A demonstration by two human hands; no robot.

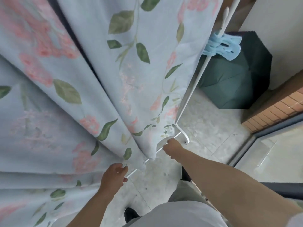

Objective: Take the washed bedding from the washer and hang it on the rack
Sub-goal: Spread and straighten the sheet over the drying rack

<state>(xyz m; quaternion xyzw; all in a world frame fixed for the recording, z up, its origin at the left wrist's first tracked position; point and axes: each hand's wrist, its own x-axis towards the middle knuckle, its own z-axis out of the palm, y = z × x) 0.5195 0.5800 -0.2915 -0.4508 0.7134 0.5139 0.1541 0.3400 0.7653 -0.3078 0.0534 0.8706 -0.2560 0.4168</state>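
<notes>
Bedding: pale-blue floral fabric sheet (91, 71) hangs in folds over the thin white metal rack (189, 95).
Right grip: your right hand (172, 148) fists its lower hem.
Left grip: your left hand (113, 176) curls at the hem; holding cloth or bar, I cannot tell.
Floor: dark green umbrella (236, 76) beside the rack.

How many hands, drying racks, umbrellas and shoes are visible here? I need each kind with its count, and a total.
Hands: 2, left hand and right hand
Drying rack: 1
Umbrella: 1
Shoes: 2
Total: 6
</notes>
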